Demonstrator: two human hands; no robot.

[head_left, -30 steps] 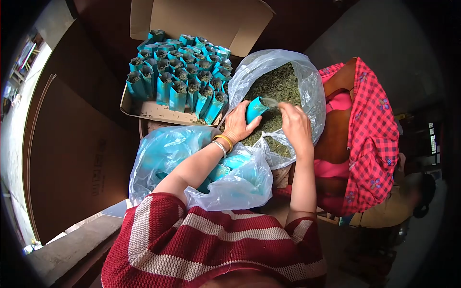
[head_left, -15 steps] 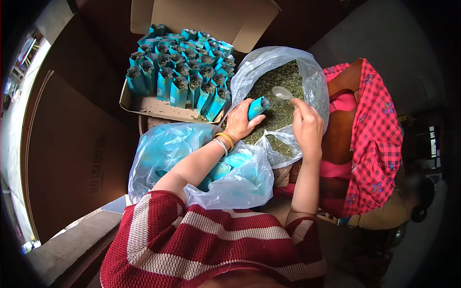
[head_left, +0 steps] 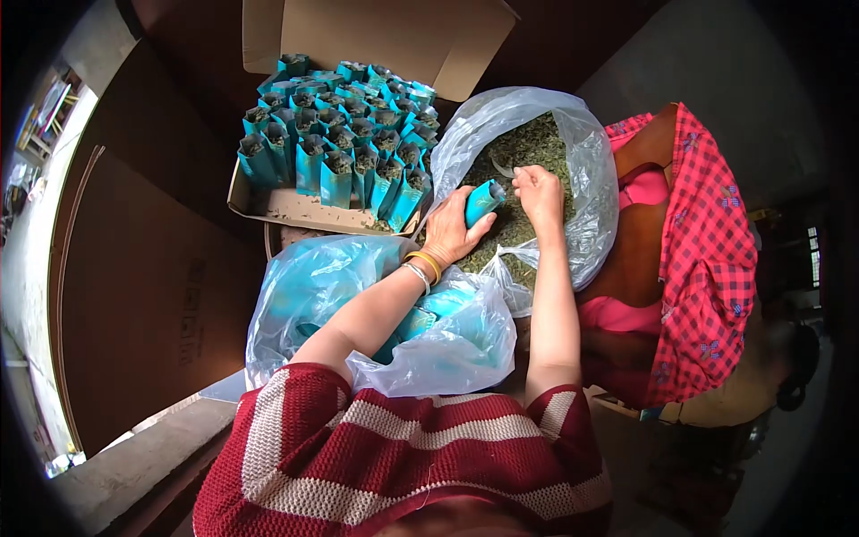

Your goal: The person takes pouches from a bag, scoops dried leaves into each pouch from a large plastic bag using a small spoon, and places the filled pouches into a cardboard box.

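My left hand [head_left: 453,229] is wrapped round a small blue packet [head_left: 483,201], whose open top points up and to the right. My right hand [head_left: 540,193] grips a pale spoon [head_left: 503,167] just above the packet, over the dried leaves. The dried leaves [head_left: 537,148] fill a clear plastic bag [head_left: 592,192]. Under my left forearm lies another clear bag [head_left: 447,362] with blue packets in it. Several upright blue packets [head_left: 335,179] with dried leaves in their open tops stand in a cardboard box [head_left: 300,211].
A wooden chair [head_left: 626,255] with a red checked cloth [head_left: 707,259] stands at the right. A large brown cardboard panel [head_left: 143,268] rises at the left. The box's raised flap [head_left: 385,40] is at the back. Part of a person [head_left: 729,385] shows at far right.
My right hand has moved left and up with the spoon, which is now tilted close to the leaves. My left hand still holds the packet in nearly the same place.
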